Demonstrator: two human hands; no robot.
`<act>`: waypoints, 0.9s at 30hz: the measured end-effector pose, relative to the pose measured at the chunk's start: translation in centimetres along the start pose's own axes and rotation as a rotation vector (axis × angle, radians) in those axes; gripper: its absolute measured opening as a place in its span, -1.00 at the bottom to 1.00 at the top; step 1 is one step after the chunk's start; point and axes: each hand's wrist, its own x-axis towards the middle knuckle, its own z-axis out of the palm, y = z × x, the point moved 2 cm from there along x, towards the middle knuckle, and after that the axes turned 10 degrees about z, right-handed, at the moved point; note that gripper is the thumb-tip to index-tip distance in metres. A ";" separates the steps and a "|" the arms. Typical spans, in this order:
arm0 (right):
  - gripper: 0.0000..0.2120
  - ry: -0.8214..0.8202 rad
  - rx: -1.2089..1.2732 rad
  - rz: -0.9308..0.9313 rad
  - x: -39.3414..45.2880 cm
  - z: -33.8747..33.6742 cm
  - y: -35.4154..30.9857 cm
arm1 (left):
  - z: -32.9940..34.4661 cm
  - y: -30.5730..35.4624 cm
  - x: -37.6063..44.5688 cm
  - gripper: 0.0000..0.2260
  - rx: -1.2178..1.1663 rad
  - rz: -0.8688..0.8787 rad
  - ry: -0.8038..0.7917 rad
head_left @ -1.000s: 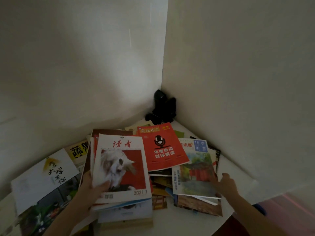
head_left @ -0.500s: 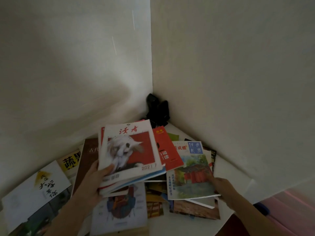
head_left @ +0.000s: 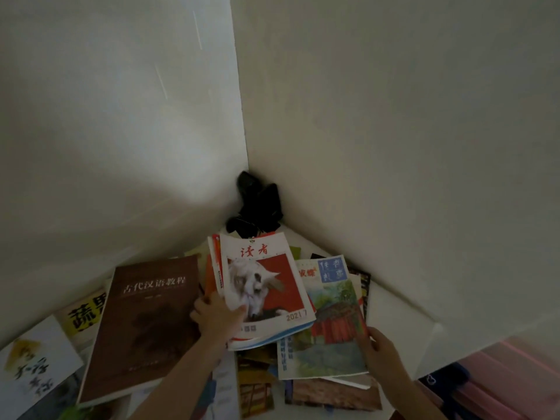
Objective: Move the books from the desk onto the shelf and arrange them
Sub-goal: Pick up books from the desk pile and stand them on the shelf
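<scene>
My right hand (head_left: 378, 347) pinches the edge of the painted-cover magazine (head_left: 328, 331) lying on the pile. My left hand (head_left: 216, 317) has its grip clamped on the goat-cover magazines (head_left: 266, 286) (a small stack), beside the brown book (head_left: 145, 322) on the bench (head_left: 394, 301).

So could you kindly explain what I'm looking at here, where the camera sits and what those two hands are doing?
There is no machine here: a person wears one wide-angle camera on the head, looking forward and down, so the arms enter from the bottom. The white desk sits in a corner between two pale walls and is strewn with books and magazines. The left hand holds a small stack topped by the magazine with a white animal on red, thumb on the cover. The right hand grips the edge of the magazine with a painted red building. A brown book lies flat to the left, and a dark object sits in the corner.
</scene>
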 end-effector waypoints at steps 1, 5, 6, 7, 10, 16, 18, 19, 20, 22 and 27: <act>-0.83 0.018 -0.004 -0.004 0.0 0.2 0.0 | -0.2 0.0 0.2 -0.34 -0.002 0.008 -0.039; -0.83 0.037 0.006 0.001 0.2 0.6 0.2 | 0.1 -0.2 1.9 -0.52 -0.113 0.035 -0.044; -0.84 0.040 0.005 -0.004 0.2 0.7 0.2 | -0.1 0.0 2.0 -0.47 -0.146 0.009 -0.043; -0.84 0.045 0.007 -0.012 0.2 0.7 0.2 | -0.4 0.5 1.6 -0.39 -0.198 -0.041 -0.045; -0.86 0.041 0.010 -0.012 0.1 0.8 0.2 | -1.2 1.8 0.8 -0.26 -0.374 -0.102 -0.020; -0.88 0.033 0.017 -0.011 -0.1 0.7 0.1 | -2.2 3.5 1.2 -0.04 -0.298 -0.174 -0.082; -0.89 0.034 0.015 -0.021 -0.3 0.7 0.0 | -2.0 3.2 1.8 0.00 -0.299 -0.176 -0.086; -0.88 0.035 0.008 -0.027 -0.4 0.7 0.1 | -1.9 3.1 1.9 -0.01 -0.339 -0.182 -0.098; -0.87 0.038 0.012 -0.029 -0.4 0.7 0.2 | -1.8 3.1 2.0 -0.09 -0.417 -0.174 -0.100; -0.82 0.044 0.019 -0.037 -0.5 0.7 0.4 | -1.6 3.0 2.0 -0.34 -0.522 -0.156 -0.109; -0.82 -0.046 0.152 0.002 -1.4 0.8 0.5 | -2.0 2.7 0.6 -0.45 -0.672 -0.060 -0.147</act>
